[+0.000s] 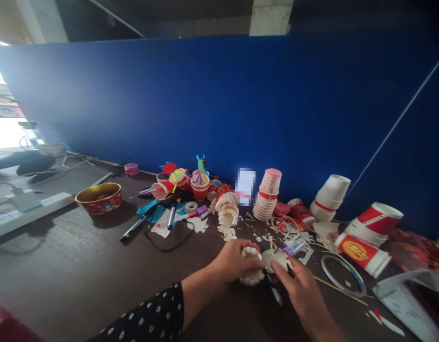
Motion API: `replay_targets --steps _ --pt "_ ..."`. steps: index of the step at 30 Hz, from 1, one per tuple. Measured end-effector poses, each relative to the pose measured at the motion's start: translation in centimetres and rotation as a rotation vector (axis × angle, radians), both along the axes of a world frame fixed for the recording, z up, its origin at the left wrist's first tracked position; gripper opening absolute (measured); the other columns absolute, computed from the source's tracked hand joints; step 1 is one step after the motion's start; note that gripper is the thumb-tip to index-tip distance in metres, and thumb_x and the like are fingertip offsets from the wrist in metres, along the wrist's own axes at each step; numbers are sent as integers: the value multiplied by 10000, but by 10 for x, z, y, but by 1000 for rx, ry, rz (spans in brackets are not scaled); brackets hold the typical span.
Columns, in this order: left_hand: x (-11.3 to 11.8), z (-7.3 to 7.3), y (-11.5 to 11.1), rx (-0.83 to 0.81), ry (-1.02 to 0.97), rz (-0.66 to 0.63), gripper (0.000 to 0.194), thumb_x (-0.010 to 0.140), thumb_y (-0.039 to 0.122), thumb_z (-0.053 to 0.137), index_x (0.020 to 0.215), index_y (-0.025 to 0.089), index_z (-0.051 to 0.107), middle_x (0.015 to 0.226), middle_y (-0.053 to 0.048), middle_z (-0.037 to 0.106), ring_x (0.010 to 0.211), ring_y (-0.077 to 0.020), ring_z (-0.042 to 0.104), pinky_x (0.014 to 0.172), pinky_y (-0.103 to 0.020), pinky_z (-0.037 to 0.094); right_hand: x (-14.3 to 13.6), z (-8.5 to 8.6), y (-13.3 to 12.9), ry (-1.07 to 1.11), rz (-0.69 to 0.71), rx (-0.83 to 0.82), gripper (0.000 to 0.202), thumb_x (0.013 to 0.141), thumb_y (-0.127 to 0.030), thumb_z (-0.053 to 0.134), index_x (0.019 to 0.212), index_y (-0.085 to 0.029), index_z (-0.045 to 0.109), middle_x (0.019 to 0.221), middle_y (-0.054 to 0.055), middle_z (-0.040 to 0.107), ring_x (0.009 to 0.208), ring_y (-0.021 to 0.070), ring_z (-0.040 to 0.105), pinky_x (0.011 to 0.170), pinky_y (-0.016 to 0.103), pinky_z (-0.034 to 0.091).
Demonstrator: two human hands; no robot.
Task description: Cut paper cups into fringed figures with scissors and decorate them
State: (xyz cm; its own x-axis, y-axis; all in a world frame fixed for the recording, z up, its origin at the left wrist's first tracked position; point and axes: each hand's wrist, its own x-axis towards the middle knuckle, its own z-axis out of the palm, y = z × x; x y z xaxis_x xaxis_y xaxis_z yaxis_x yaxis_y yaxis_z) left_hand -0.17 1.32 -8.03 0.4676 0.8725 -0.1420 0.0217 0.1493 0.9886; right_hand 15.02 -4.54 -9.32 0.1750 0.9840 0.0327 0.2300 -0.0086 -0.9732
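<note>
My left hand [229,262] is closed around a white paper ring [252,279] with a fringe of small folded tabs, low over the table. Just beside it, my right hand [300,285] pinches a flat cream paper piece [272,259] with a notched edge. The two paper parts are close together; whether they touch is unclear. Under my hands a dark pen [275,290] with a pale end is partly hidden. Behind them stands a curved stack of similar fringed paper rings [228,216]. A purple-and-clear tube [294,248] lies near my right fingers.
Stacked paper cups [267,194] and tipped red cups [362,249] line the right side among paper scraps. Decorated cups [200,186], markers [172,214] and a red bowl [100,204] lie left. A power strip [37,216] and a blue partition [205,104] bound the table.
</note>
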Motion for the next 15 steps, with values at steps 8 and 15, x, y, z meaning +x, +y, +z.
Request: replay_targets --steps 8,15 --pt "-1 -3 2 -127 -243 -24 375 648 398 636 867 106 551 703 -40 620 543 -96 565 488 -191 374 4 -1 3 250 -158 33 285 711 -377 592 911 -175 578 684 24 653 567 175 592 453 238 469" --pt "0 -6 5 -58 -323 10 232 611 262 675 727 82 585 575 -2 579 460 -56 493 478 -183 362 -5 5 -2 228 -40 -29 358 707 -399 595 978 -170 552 774 50 664 636 183 608 392 198 431"
